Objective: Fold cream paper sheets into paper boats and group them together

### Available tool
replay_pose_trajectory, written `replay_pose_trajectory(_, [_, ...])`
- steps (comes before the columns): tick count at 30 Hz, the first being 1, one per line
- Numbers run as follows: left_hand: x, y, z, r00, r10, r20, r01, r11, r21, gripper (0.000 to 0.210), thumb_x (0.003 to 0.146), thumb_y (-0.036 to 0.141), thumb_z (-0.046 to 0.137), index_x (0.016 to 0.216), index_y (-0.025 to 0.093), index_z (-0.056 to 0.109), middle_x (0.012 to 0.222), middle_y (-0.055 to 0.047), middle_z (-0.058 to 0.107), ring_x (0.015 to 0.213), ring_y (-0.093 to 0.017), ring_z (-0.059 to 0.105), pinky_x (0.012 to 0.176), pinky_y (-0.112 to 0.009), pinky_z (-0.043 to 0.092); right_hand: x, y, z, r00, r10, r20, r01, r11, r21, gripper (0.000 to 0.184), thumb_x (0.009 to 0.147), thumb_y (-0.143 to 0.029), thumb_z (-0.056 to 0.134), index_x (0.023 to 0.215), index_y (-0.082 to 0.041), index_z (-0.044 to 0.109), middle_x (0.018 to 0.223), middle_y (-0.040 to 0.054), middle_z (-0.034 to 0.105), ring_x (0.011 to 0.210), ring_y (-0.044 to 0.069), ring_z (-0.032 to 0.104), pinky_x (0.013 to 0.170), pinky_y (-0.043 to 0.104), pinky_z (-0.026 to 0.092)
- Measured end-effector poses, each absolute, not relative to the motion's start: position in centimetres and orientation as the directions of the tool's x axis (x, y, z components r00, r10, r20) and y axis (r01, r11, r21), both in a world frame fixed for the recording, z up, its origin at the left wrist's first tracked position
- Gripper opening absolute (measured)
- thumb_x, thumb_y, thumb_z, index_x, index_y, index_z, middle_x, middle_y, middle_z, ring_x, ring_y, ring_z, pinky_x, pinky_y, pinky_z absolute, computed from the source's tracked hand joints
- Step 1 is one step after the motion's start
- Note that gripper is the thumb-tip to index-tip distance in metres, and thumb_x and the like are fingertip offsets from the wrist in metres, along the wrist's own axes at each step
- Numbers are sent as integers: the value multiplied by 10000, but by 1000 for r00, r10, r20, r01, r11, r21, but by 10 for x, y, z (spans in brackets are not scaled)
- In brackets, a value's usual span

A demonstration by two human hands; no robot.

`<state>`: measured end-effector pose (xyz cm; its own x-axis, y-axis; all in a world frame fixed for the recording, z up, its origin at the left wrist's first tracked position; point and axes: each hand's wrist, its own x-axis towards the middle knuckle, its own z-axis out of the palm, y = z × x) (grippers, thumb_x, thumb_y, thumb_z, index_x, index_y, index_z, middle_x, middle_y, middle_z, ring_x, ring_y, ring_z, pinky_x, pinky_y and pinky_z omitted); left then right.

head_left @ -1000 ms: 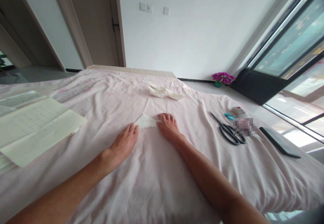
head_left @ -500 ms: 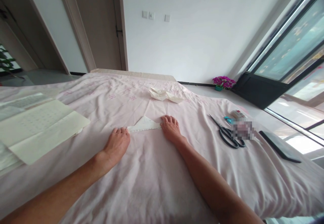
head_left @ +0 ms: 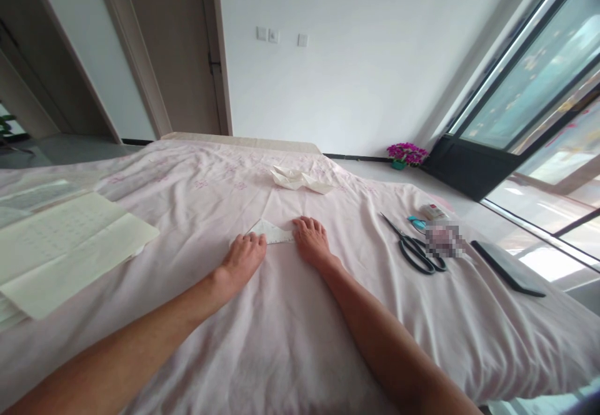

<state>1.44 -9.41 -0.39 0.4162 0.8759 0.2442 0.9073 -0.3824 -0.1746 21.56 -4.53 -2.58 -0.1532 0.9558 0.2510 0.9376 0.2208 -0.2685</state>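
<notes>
Two hands press flat, fingers spread, left hand (head_left: 244,254) and right hand (head_left: 310,242) on the ends of a folded paper triangle (head_left: 270,232) mid-bed: creasing looks under way, finished folded paper (head_left: 300,179) lies beyond, scissors (head_left: 412,247) untouched.

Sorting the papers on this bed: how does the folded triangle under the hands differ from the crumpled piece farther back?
The folded triangle lies flat with crisp edges; the crumpled piece is rumpled and raised. The left hand and right hand press the triangle; the crumpled piece lies untouched. Both are pale paper.
</notes>
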Motion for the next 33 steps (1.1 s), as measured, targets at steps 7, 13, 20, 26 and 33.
replay_pose_trajectory(7, [-2,-83,21,406,872,275,907,-420,-6,272,844,27,409,908,163,635,796,-97,672,750,-218,611,706,-313,357,232,-40,-20,-40,958,282,685,232,-691,399,935,-323,324,1228,-214,571,1245,72,593,1173,230,483,1010,388,332])
replay_pose_trajectory(13, [-1,-88,47,220,968,123,503,-221,836,159,840,282,506,855,193,637,739,-35,670,698,-189,624,627,-251,394,234,-48,-6,-71,920,386,185,393,-901,421,913,-468,416,1175,-214,626,1244,67,611,1183,231,508,1014,366,353])
replay_pose_trajectory(20, [5,-108,14,381,912,-154,19,158,987,261,755,327,618,954,158,622,839,-46,697,733,-177,628,698,-270,459,211,-58,1,-260,958,117,-76,101,-992,496,795,-579,588,1054,-167,680,863,56,689,763,172,602,726,301,445])
replay_pose_trajectory(26, [6,-108,5,407,900,-156,25,160,987,278,750,368,648,922,150,630,783,-28,683,710,-167,615,679,-254,452,199,-59,-3,-240,970,37,-176,-6,-984,397,614,-477,778,810,-161,638,662,-19,615,536,94,492,537,229,378])
replay_pose_trajectory(33, [11,-104,-3,217,973,-77,-82,97,992,394,813,537,559,921,167,643,739,-6,655,653,-154,588,610,-247,455,191,-66,-4,-269,963,15,-167,-31,-986,381,625,-470,774,747,-159,592,619,-38,571,502,75,453,502,211,357])
